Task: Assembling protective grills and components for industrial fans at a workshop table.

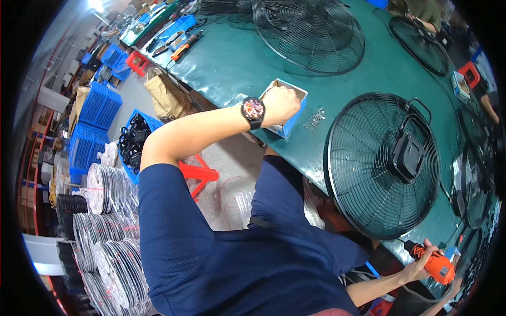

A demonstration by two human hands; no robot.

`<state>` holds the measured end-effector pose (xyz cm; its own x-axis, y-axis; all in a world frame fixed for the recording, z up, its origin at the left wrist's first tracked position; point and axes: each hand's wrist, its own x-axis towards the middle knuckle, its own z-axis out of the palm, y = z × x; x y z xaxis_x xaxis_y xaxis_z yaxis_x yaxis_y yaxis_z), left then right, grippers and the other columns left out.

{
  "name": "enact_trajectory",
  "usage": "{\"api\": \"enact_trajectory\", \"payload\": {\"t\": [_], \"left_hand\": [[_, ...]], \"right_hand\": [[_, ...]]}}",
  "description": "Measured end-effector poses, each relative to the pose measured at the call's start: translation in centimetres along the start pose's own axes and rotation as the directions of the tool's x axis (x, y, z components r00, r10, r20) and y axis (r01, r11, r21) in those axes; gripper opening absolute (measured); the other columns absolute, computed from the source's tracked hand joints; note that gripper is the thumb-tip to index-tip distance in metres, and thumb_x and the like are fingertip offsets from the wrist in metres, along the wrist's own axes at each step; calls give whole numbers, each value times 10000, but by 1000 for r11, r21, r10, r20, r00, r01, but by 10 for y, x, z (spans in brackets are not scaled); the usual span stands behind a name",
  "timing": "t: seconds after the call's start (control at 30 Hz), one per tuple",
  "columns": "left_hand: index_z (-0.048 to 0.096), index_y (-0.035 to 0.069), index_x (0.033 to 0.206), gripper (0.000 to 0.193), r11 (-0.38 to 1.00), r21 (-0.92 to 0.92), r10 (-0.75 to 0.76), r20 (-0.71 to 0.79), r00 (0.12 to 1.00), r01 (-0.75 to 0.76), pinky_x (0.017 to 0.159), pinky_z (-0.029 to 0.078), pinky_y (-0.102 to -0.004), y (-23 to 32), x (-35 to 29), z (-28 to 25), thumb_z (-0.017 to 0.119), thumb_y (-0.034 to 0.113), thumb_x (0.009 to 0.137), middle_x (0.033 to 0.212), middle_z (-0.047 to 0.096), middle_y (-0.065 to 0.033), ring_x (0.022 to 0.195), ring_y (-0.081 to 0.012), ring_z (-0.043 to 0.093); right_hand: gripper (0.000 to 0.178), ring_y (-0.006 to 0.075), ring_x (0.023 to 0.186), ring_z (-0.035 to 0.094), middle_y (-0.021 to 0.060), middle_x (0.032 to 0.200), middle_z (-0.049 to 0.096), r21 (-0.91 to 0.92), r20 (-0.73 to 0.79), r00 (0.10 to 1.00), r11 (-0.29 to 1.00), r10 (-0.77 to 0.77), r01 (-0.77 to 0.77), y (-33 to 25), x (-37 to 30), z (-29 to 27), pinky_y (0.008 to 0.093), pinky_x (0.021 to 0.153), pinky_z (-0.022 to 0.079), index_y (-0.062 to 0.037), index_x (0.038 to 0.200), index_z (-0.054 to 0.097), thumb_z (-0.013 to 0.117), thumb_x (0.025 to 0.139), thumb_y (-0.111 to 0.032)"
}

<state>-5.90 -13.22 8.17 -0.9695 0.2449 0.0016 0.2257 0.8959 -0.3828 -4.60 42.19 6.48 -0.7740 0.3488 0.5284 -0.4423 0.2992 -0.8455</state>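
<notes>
My left hand [282, 105], with a dark watch on the wrist, reaches into a small blue-and-white open cardboard box [297, 117] near the table's edge. Its fingertips are hidden inside, and so is whatever they touch. Just right of the box lies a loose heap of small screws [315, 120]. Further right is a round fan [382, 166] with a black wire grille, a dark housing and a handle facing up. Beyond its near edge, at the lower right, my right hand [421, 263] is closed around an orange-and-black electric screwdriver [440, 268].
More wire fan grilles [311, 37] lie at the far side of the green table [232, 58]. A person at the far right handles another round grille [419, 45]. Tools and a blue tray [179, 26] sit at the far left. Blue crates [97, 126] and stacked wrapped discs [113, 263] stand left.
</notes>
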Motion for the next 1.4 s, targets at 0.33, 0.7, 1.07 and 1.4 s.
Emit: {"api": "enact_trajectory", "payload": {"t": [0.33, 0.7, 1.07, 1.4], "left_hand": [[625, 22, 727, 126, 999, 17, 51, 46, 998, -51, 622, 523, -355, -7, -5, 1, 559, 122, 765, 819, 588, -138, 749, -260, 619], [639, -29, 764, 147, 883, -402, -178, 191, 965, 242, 722, 520, -442, -17, 12, -10, 562, 39, 660, 827, 633, -246, 825, -386, 636], [424, -3, 904, 94, -994, 56, -85, 170, 982, -96, 519, 327, -238, 57, -65, -47, 382, 74, 938, 767, 337, -31, 649, -126, 345], [557, -38, 997, 153, -997, 40, 82, 327, 941, 73, 575, 391, -220, 170, -123, -38, 528, 50, 876, 860, 518, -103, 699, -144, 445]], "right_hand": [[209, 144, 717, 565, 112, 800, 619, 52, -25, 999, 998, 24, -23, -9, -5, -3, 278, 724, 454, 13, 999, 480, 621, 877, -82], [240, 148, 731, 572, 89, 823, 584, 57, -82, 997, 998, 13, -8, -11, -10, 5, 304, 754, 480, 5, 1026, 468, 625, 849, -35], [324, 148, 645, 609, 91, 774, 604, 127, -31, 999, 991, -31, 35, -7, -13, 28, 280, 641, 506, 25, 1094, 457, 621, 815, 45], [262, 154, 619, 607, 92, 739, 603, 109, -125, 990, 991, -63, 76, -13, -26, 26, 283, 626, 514, 28, 1017, 457, 607, 804, 36]]}}
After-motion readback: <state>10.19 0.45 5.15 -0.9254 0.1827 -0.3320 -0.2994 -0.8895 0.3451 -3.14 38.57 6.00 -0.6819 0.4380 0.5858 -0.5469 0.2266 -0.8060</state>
